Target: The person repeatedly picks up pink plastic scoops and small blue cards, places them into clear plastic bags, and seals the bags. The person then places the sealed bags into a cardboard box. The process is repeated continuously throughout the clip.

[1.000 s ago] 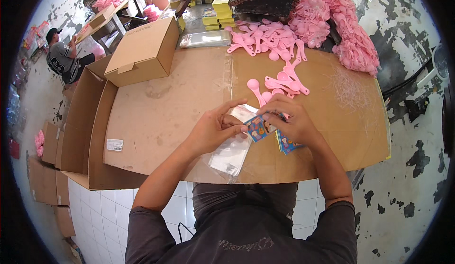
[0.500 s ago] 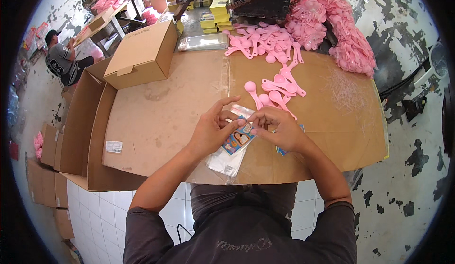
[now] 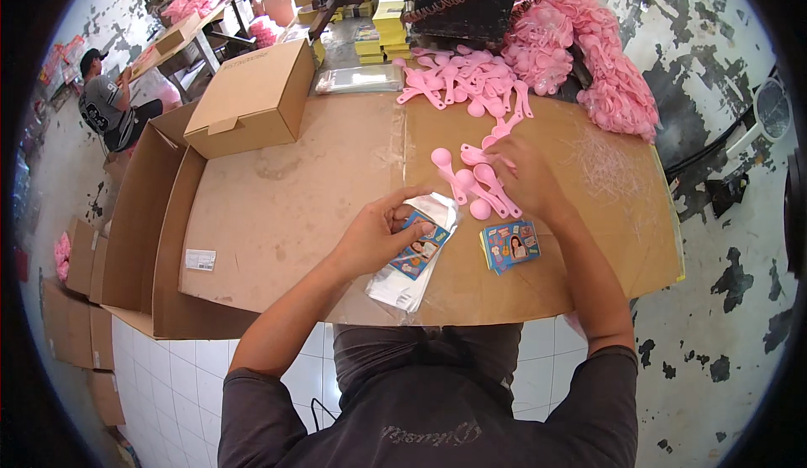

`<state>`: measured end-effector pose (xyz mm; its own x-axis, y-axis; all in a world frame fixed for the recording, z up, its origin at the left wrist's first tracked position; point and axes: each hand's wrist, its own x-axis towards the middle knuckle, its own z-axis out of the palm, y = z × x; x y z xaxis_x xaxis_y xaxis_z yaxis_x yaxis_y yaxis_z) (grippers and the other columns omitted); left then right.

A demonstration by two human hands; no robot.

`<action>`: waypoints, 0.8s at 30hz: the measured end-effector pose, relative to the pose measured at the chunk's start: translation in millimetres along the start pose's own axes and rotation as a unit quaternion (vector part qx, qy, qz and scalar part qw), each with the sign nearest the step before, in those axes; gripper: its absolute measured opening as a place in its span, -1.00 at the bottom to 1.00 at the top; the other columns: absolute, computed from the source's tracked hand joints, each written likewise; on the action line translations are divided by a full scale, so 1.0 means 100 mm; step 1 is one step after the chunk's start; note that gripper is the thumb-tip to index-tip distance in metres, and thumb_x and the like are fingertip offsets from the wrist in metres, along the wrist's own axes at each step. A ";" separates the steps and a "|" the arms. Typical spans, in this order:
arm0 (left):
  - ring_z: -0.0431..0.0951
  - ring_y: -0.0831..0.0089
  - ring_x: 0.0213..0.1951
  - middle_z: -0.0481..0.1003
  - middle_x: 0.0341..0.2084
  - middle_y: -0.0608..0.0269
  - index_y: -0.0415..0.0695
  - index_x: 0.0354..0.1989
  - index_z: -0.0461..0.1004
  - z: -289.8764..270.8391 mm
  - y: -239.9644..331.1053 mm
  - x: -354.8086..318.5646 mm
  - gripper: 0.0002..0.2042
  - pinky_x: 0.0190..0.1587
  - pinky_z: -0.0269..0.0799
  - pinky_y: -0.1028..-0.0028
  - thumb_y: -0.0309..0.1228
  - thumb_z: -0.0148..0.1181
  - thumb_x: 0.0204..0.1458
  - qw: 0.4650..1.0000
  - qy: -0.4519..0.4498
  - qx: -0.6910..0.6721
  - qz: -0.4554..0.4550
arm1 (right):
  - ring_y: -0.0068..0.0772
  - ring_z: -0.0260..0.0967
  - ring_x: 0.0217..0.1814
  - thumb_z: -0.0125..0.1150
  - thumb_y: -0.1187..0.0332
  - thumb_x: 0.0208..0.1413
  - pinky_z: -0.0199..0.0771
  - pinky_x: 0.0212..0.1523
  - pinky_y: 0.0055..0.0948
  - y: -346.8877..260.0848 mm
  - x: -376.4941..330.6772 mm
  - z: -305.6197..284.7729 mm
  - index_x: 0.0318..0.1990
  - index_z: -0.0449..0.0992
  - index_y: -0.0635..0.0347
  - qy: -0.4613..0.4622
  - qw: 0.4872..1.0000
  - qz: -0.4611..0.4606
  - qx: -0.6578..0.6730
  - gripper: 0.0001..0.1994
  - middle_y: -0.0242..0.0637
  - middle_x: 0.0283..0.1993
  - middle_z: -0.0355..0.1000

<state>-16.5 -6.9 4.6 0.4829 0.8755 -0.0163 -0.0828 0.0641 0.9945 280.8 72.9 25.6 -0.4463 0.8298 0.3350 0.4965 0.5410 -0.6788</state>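
Observation:
My left hand [image 3: 374,234] pinches a small blue printed card [image 3: 418,249] together with a clear plastic bag, its thumb on the card's face. More clear plastic bags [image 3: 395,290] lie beneath, by the table's near edge. My right hand [image 3: 531,178] is over the loose pink measuring spoons [image 3: 443,163], fingers curled around the handle of one pink measuring spoon [image 3: 472,155]; the fingertips are partly hidden. Below that hand rests a stack of blue printed cards [image 3: 514,246].
A pile of pink spoons [image 3: 462,77] and bulging bags of them [image 3: 618,89] occupy the far side. A closed carton [image 3: 248,94], an open carton [image 3: 139,216] and plastic packs [image 3: 360,79] stand left. Another person [image 3: 113,102] sits at far left.
My right hand has left the card and moved away and right to the spoons, uncovering the card stack. My left hand stays with the card and bag.

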 end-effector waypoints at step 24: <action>0.66 0.59 -0.15 0.69 -0.15 0.10 -0.29 0.27 0.39 0.08 0.02 0.00 -0.59 -0.12 0.60 0.55 -0.52 0.28 0.28 1.000 0.004 0.021 -0.019 | -0.53 0.58 -0.08 0.35 0.58 0.19 0.56 -0.18 -0.54 -0.75 -0.08 0.20 0.38 0.22 0.22 0.093 0.929 0.044 0.354 -0.37 -0.18 -0.03 0.50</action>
<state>-9.8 -10.7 7.1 0.4775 0.8769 -0.0553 -0.0277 0.0779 0.9966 232.7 23.3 60.9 -0.2580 0.9115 0.3204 -0.1199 0.2989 -0.9467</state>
